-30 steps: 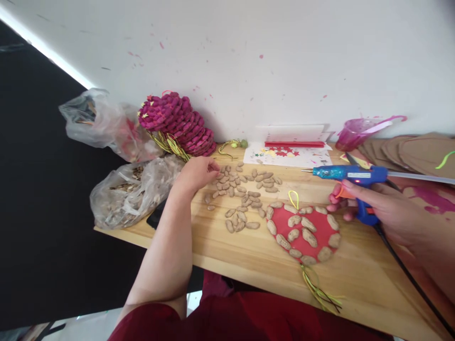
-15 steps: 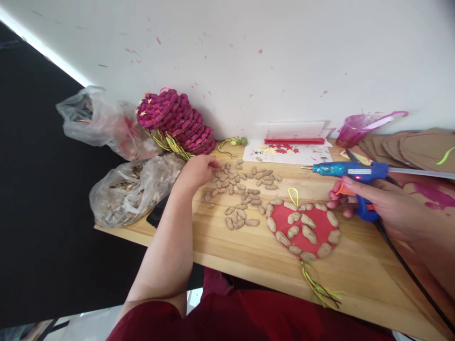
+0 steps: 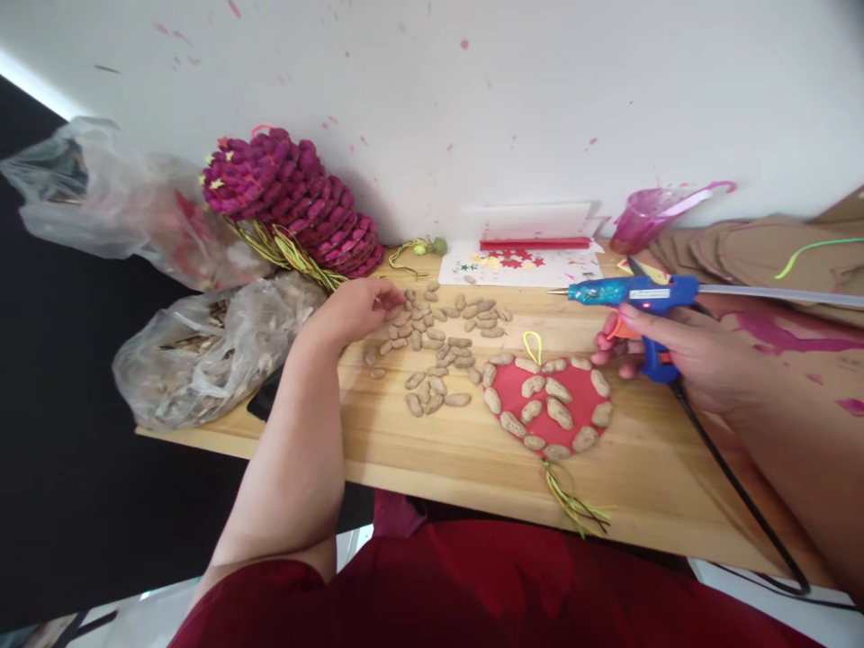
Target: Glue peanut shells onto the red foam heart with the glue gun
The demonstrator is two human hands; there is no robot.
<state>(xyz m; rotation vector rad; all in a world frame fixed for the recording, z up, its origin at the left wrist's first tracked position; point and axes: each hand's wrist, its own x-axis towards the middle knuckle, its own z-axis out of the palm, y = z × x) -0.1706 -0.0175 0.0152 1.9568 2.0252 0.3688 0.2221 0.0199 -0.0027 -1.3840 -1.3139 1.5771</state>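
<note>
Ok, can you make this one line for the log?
left hand: by loose peanuts, grip unclear | right hand: holding glue gun | red heart: on table, peanuts along edge and inside

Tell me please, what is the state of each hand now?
Left hand: fingers bent beside loose peanuts; whether it holds one cannot be told.
Right hand: closed, holding the blue glue gun.

Loose peanuts (image 3: 436,334) lie on the wooden table (image 3: 405,450), just right of the left fingers (image 3: 390,289); a peanut-edged red heart (image 3: 584,396) lies near the right fingers (image 3: 608,346), white paper (image 3: 573,268) beyond, a plastic bag (image 3: 222,349) left of the left fingers.
</note>
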